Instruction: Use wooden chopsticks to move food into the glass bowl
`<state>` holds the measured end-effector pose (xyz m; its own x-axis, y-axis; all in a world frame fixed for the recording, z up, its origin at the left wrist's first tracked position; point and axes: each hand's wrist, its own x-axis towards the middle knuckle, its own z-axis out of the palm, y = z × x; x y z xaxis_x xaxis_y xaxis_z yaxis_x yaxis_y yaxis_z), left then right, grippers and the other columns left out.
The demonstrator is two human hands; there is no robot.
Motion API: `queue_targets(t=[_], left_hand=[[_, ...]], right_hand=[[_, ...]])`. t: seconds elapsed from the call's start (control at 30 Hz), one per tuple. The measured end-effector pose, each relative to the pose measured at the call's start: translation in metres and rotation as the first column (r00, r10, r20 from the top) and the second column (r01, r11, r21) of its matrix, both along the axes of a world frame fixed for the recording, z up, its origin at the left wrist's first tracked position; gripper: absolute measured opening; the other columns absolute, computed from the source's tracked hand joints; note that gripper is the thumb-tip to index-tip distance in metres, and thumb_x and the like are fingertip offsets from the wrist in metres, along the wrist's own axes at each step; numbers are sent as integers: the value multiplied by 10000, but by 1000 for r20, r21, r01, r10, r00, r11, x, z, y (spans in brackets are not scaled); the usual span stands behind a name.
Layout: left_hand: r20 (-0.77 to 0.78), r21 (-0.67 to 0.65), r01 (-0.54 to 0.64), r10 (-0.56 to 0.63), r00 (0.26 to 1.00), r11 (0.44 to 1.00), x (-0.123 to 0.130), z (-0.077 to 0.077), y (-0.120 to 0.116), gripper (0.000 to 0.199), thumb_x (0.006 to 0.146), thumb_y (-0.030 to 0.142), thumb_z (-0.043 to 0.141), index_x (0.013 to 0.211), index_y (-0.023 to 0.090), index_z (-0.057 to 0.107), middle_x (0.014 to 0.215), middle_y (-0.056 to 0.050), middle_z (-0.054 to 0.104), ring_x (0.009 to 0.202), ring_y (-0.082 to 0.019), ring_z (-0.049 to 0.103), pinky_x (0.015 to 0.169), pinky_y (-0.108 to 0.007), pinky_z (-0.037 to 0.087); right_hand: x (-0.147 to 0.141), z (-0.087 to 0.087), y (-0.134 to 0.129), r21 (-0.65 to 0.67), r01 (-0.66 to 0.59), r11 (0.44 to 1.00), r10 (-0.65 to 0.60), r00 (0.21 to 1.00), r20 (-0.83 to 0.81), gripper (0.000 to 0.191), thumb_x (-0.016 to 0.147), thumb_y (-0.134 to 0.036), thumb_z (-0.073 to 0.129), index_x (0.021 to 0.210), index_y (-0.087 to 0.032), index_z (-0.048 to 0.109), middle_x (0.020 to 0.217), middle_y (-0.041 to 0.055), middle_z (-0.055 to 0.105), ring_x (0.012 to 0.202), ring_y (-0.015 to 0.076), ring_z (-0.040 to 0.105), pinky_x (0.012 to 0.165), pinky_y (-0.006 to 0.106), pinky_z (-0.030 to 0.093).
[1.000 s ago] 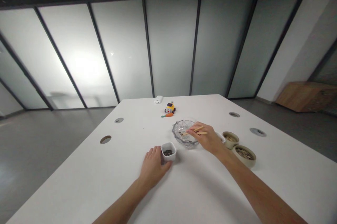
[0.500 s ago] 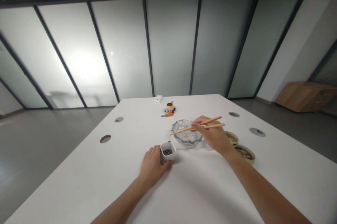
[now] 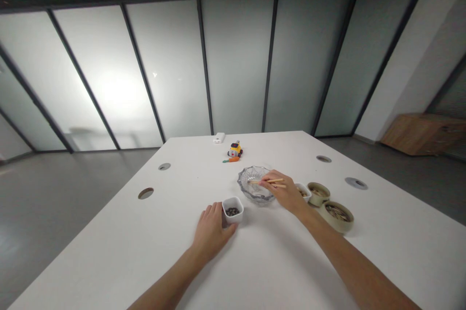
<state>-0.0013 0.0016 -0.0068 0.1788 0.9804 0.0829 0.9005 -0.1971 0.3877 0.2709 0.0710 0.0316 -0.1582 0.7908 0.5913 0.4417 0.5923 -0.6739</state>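
My left hand [image 3: 211, 230] curls around the near left side of a small white square bowl [image 3: 233, 221], which stands on the white table. Small dark pieces, like seeds or beans, lie in it. Wooden chopsticks [image 3: 275, 180] are gripped in my right hand [image 3: 286, 192]. Their tips point left and down over the inside of a clear glass bowl [image 3: 243, 190] with a scalloped rim. Whether the tips pinch anything is too small to tell. My right hand hangs over the right part of that glass bowl.
Right of my right hand stand a second white bowl [image 3: 308, 192] with light brown pieces and two pale green bowls, one farther [image 3: 320, 199] and one nearer [image 3: 338, 225]. Farther back are an orange toy carrot [image 3: 233, 159], a yellow toy vehicle [image 3: 236, 148] and a white device [image 3: 219, 138]. Round holes pierce the tabletop.
My right hand has moved slightly left and down, bringing the chopstick tips from above the glass bowl's left rim to over its inside. The left hand keeps its hold on the white bowl.
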Motion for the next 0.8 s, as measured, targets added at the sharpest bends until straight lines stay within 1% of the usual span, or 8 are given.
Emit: queue_targets(t=[0.27, 0.4, 0.5, 0.6, 0.63, 0.67, 0.73, 0.8], left_hand=[[8, -19, -7, 7, 1000, 1000, 1, 4, -1, 280, 911, 425, 679, 1076, 216, 592, 1128, -95, 689, 1109, -300, 627, 940, -377, 425], [12, -25, -6, 7, 1000, 1000, 1, 4, 0, 271, 910, 418, 675, 1074, 221, 589, 1145, -94, 691, 1118, -293, 623, 941, -374, 427], [25, -21, -3, 4, 1000, 1000, 0, 2, 1, 272, 910, 420, 672, 1075, 221, 587, 1141, -94, 692, 1113, -291, 622, 939, -375, 426], [39, -16, 2, -2, 999, 1000, 0, 0, 2, 284, 908, 427, 674, 1077, 216, 587, 1149, -100, 693, 1109, -299, 622, 932, -381, 426], [43, -14, 4, -4, 999, 1000, 0, 0, 2, 290, 907, 431, 676, 1080, 216, 587, 1152, -100, 693, 1109, -301, 622, 929, -381, 425], [47, -13, 5, -4, 999, 1000, 0, 0, 2, 294, 904, 432, 680, 1082, 218, 587, 1154, -100, 694, 1108, -301, 622, 927, -380, 424], [55, -12, 6, -5, 998, 1000, 0, 1, 1, 292, 900, 426, 684, 1085, 223, 585, 1155, -94, 696, 1107, -301, 624, 927, -378, 423], [52, -10, 6, -6, 999, 1000, 0, 2, 1, 274, 900, 413, 682, 1074, 227, 582, 1150, -91, 697, 1106, -300, 625, 925, -376, 423]], right_hand=[[0, 0, -2, -18, -20, 1000, 20, 1000, 2, 372, 973, -571, 680, 839, -242, 788, 883, 59, 747, 813, 229, 698, 775, 356, 574], [0, 6, -3, -17, 0, 1000, -1, 1000, -20, 410, 958, -612, 682, 826, -239, 789, 877, 69, 756, 814, 240, 709, 770, 372, 586], [3, 19, -4, -6, 40, 999, -41, 997, -60, 462, 941, -661, 679, 814, -228, 776, 861, 83, 760, 815, 251, 719, 769, 386, 601], [5, 41, -11, -20, 59, 998, -60, 992, -110, 510, 945, -701, 646, 831, -219, 769, 872, 87, 765, 804, 245, 740, 749, 380, 632], [5, 50, -15, -49, 43, 998, -49, 990, -133, 522, 939, -716, 643, 845, -218, 768, 883, 84, 770, 795, 242, 752, 733, 373, 646], [5, 58, -19, -107, 0, 994, -18, 985, -171, 529, 908, -733, 672, 847, -216, 766, 880, 81, 773, 790, 245, 765, 719, 370, 659], [3, 71, -28, -201, -76, 977, 39, 983, -180, 524, 859, -738, 727, 833, -216, 766, 857, 75, 774, 782, 247, 779, 716, 361, 670], [4, 81, -34, -192, -57, 980, 32, 991, -130, 500, 865, -711, 731, 820, -215, 766, 867, 79, 777, 774, 240, 777, 706, 346, 662]])
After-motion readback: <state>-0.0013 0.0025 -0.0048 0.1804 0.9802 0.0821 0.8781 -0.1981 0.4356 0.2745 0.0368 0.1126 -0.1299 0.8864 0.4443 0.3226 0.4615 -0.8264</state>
